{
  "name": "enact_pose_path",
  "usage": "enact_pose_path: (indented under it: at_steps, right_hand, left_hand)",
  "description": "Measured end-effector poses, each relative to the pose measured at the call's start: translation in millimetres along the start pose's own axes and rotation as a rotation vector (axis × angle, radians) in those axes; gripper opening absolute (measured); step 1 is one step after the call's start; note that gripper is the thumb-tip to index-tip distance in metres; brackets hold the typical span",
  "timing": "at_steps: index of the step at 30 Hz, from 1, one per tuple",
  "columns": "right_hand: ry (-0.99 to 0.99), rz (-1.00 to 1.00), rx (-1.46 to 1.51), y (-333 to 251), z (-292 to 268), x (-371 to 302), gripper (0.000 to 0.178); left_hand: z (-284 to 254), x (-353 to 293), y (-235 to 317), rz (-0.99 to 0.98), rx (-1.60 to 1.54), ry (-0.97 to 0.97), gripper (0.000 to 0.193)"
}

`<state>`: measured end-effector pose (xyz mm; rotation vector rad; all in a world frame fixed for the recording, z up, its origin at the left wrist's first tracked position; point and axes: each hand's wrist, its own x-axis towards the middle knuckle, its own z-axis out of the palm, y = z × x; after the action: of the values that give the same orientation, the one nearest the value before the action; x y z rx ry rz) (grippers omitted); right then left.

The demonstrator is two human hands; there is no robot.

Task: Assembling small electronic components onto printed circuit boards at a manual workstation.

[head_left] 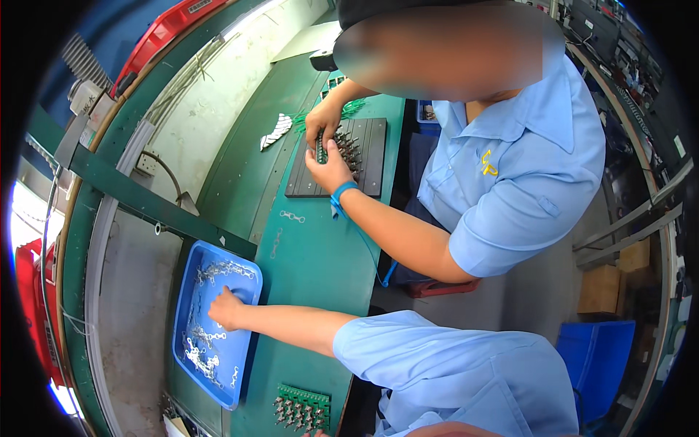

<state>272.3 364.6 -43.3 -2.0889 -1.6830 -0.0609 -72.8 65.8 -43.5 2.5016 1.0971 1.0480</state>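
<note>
Right hand curled over blue plastic tray, lower left; pinch untellable. Left hand, bottom edge: cut off, state untellable. Green circuit board populated with metal-shafted parts; silvery linked rings remain in tray.

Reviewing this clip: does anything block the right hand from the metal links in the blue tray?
Nothing visible does: the right hand is inside the blue tray, metal links on both sides.

Tray sits at the left of the bench, chain links and right hand in it. Circuit board lies below-right of it in view, left hand near the lower edge. Loose links lie between tray and base plate.
</note>
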Motion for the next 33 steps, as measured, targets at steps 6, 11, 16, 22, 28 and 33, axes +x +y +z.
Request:
enact_pose_path:
  at_steps: [6,11,16,22,28,33]
  right_hand:
    - [0.041,0.045,0.008,18,9,6,0.022]
    - [0.012,-0.076,-0.019,14,-6,4,0.025]
    - [0.002,-0.191,0.107,-13,-25,-5,0.018]
    - [0.065,-0.24,0.768,-7,-97,-85,0.011]
    - [-0.068,-0.324,0.799,-14,-102,-206,0.021]
    - [-0.204,-0.264,1.087,-21,-90,-280,0.023]
  left_hand:
    - [25,-20,-46,0.175,-0.166,0.183,0.011]
    - [6,-12,3,-0.094,-0.092,0.051,0.012]
    - [-20,-2,13,-0.063,0.058,-0.145,0.02]
    - [-32,-25,15,-0.344,0.291,0.07,0.049]
    - [-49,-44,7,-0.48,0.141,-0.313,0.063]
    - [-36,-48,17,-0.419,0.143,-0.345,0.068]
